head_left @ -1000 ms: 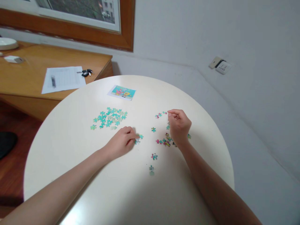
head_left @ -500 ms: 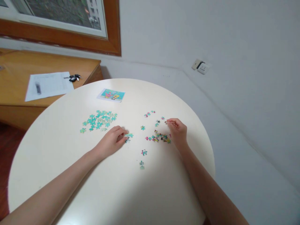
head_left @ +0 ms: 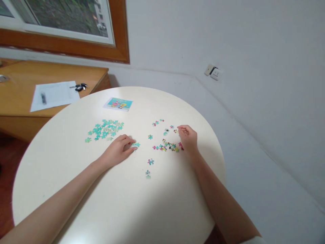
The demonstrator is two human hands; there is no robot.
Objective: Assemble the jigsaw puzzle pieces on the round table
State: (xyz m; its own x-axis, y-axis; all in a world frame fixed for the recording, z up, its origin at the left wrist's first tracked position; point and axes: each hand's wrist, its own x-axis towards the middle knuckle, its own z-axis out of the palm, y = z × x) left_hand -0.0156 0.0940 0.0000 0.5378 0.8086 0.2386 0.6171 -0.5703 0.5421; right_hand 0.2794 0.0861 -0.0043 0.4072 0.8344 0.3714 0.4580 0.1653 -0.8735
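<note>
My left hand (head_left: 119,147) rests on the white round table (head_left: 114,203). Its thumb and fingers close around the edge of a pale green jigsaw puzzle piece (head_left: 136,145), partly hidden by the fingertips. My right hand (head_left: 188,138) is over the table's right side with its fingers curled in; whatever they hold, if anything, is hidden. Just left of its fingertips lies a small yellowish puzzle piece (head_left: 176,131). Below and left of that hand is a cluster of colourful pieces (head_left: 169,146), some overlapping.
Green pieces form a pile (head_left: 105,129) at left. Behind it lies a cartoon picture card (head_left: 118,104). Loose pieces (head_left: 150,162) dot the table's middle. A wooden desk (head_left: 15,98) holds a paper sheet (head_left: 56,96) and keys (head_left: 80,87). A wall (head_left: 254,84) runs along the right.
The view has shifted a little. My right fingertips have drawn slightly up and away from the yellowish piece, which shows more fully. My left hand stays at the green piece.
</note>
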